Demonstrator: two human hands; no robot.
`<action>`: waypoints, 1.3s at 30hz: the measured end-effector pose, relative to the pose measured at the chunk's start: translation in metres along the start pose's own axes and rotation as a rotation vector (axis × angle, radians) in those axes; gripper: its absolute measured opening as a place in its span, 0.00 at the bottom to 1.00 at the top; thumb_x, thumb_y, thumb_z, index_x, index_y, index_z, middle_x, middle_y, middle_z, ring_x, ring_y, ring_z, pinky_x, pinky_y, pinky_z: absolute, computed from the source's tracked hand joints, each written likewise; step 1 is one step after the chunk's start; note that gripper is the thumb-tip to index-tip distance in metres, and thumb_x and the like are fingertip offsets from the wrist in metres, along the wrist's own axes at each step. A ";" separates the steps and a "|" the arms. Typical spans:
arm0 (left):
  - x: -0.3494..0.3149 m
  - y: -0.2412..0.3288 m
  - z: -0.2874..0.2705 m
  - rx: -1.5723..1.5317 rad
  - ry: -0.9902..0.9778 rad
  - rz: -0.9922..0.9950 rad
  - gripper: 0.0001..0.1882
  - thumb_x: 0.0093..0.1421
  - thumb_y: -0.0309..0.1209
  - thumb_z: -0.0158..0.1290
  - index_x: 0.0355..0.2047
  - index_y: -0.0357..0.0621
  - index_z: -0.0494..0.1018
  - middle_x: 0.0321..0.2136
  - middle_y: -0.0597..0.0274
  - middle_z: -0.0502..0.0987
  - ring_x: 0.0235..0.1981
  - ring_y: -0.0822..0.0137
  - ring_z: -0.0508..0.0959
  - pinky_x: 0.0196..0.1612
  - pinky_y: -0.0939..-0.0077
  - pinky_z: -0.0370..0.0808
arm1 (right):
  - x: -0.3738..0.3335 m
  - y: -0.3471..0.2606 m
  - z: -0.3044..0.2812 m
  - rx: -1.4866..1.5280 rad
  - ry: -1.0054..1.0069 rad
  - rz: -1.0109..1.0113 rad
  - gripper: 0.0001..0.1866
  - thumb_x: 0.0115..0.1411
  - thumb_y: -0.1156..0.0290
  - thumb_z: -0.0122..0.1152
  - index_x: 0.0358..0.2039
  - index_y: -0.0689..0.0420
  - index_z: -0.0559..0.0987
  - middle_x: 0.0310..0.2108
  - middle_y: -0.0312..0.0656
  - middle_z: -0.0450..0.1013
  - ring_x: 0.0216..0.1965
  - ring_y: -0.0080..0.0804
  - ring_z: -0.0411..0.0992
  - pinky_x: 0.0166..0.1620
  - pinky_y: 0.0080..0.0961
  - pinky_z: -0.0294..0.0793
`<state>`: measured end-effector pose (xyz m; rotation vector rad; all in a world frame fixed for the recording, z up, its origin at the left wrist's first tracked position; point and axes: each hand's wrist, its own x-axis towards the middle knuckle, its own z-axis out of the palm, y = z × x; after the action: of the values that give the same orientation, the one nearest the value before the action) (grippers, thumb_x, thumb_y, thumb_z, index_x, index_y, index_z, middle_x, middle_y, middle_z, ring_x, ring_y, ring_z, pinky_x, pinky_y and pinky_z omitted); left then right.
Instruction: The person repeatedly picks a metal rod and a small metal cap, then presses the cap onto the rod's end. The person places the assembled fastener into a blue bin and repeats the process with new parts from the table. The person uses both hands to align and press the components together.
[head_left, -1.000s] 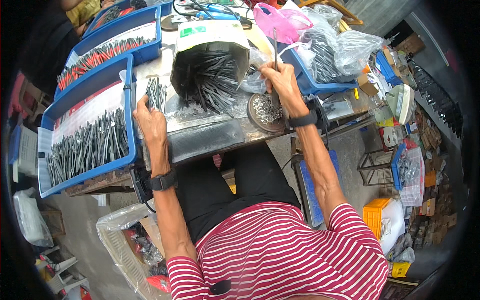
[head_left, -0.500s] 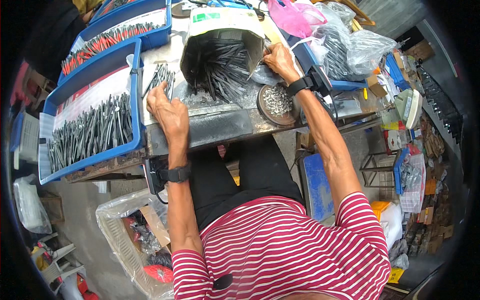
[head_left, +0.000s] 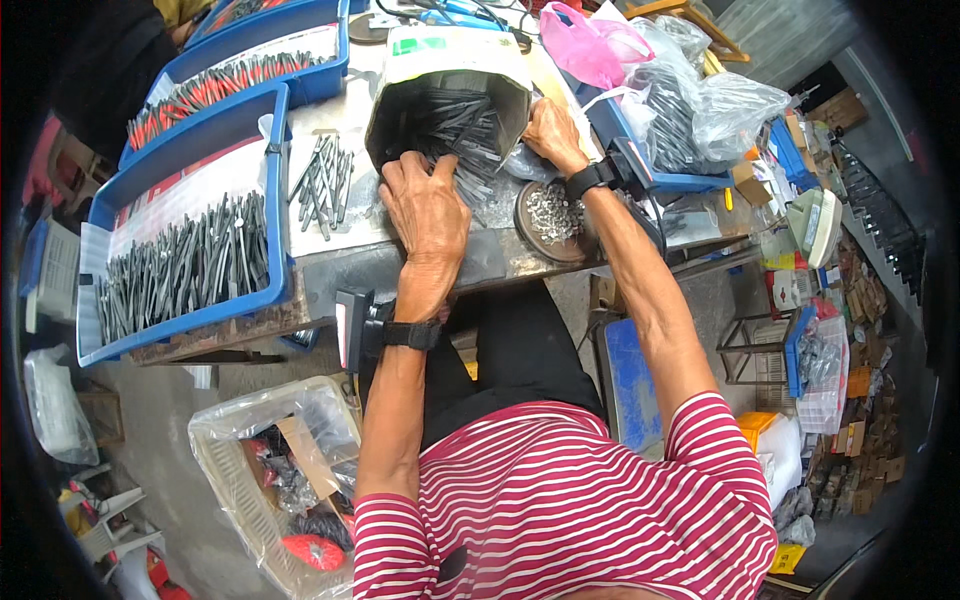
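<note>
A cut-open, pale canister (head_left: 455,62) with a green patch lies on its side on the bench. Its mouth faces me and holds a heap of thin dark metal rods (head_left: 462,125). My left hand (head_left: 428,205) reaches over the lower lip of the mouth, fingers apart and touching the nearest rods, with the fingertips partly hidden. At the canister's right edge, my right hand (head_left: 556,135) is closed with bent fingers gripping the rim. To the left, a small group of loose rods (head_left: 322,185) is spread on white paper.
A blue tray (head_left: 280,230) of upright dark rods stands at the left, with a tray of red-and-dark rods (head_left: 215,90) behind. A round dish (head_left: 552,222) of small metal bits sits near my right wrist. Plastic bags (head_left: 735,110) lie at the right; a lined crate (head_left: 225,450) is below.
My left hand has moved right, from the loose rods on the paper to the canister's mouth. The loose rods now lie uncovered. My right hand stays at the canister's edge.
</note>
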<state>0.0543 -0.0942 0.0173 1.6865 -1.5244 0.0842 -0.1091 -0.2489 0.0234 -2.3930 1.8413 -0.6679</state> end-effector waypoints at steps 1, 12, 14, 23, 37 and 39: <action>0.001 0.001 0.002 0.055 -0.041 -0.007 0.14 0.45 0.22 0.55 0.34 0.50 0.78 0.32 0.56 0.68 0.39 0.57 0.66 0.43 0.64 0.63 | 0.000 -0.001 0.000 0.009 -0.001 -0.002 0.11 0.39 0.72 0.52 0.18 0.70 0.73 0.24 0.63 0.70 0.30 0.58 0.72 0.33 0.45 0.70; 0.002 0.004 0.005 0.098 -0.026 0.140 0.17 0.37 0.17 0.54 0.31 0.45 0.76 0.36 0.55 0.68 0.43 0.55 0.65 0.45 0.61 0.61 | 0.001 0.020 0.002 0.294 -0.022 0.070 0.13 0.39 0.67 0.55 0.12 0.67 0.71 0.14 0.57 0.66 0.20 0.48 0.70 0.26 0.37 0.66; 0.003 0.001 0.005 0.098 -0.019 0.156 0.19 0.36 0.17 0.54 0.32 0.47 0.75 0.36 0.56 0.68 0.44 0.55 0.65 0.46 0.61 0.61 | 0.000 0.024 0.002 0.390 -0.028 0.130 0.13 0.40 0.65 0.57 0.13 0.64 0.72 0.13 0.51 0.68 0.18 0.40 0.70 0.25 0.34 0.66; 0.008 -0.012 -0.001 0.048 -0.048 0.302 0.14 0.42 0.18 0.51 0.30 0.47 0.74 0.34 0.59 0.69 0.43 0.57 0.66 0.48 0.61 0.60 | -0.024 0.015 -0.021 0.748 -0.006 0.124 0.06 0.48 0.73 0.59 0.20 0.61 0.73 0.14 0.32 0.65 0.13 0.16 0.62 0.15 0.15 0.60; -0.014 -0.005 -0.012 -0.369 -0.017 0.336 0.08 0.46 0.17 0.52 0.27 0.42 0.69 0.27 0.59 0.72 0.35 0.58 0.70 0.41 0.65 0.64 | -0.119 -0.023 -0.073 1.140 -0.087 0.189 0.04 0.50 0.76 0.58 0.24 0.63 0.75 0.19 0.37 0.69 0.17 0.19 0.64 0.20 0.16 0.65; -0.018 -0.003 -0.012 -0.425 -0.001 0.317 0.08 0.45 0.16 0.52 0.26 0.39 0.69 0.25 0.58 0.72 0.32 0.58 0.71 0.37 0.67 0.65 | -0.134 -0.031 -0.072 1.205 -0.141 0.250 0.04 0.50 0.76 0.59 0.25 0.63 0.76 0.20 0.38 0.71 0.17 0.20 0.66 0.21 0.16 0.65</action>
<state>0.0576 -0.0722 0.0137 1.1073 -1.6623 -0.0712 -0.1335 -0.0992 0.0568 -1.3430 1.0823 -1.0972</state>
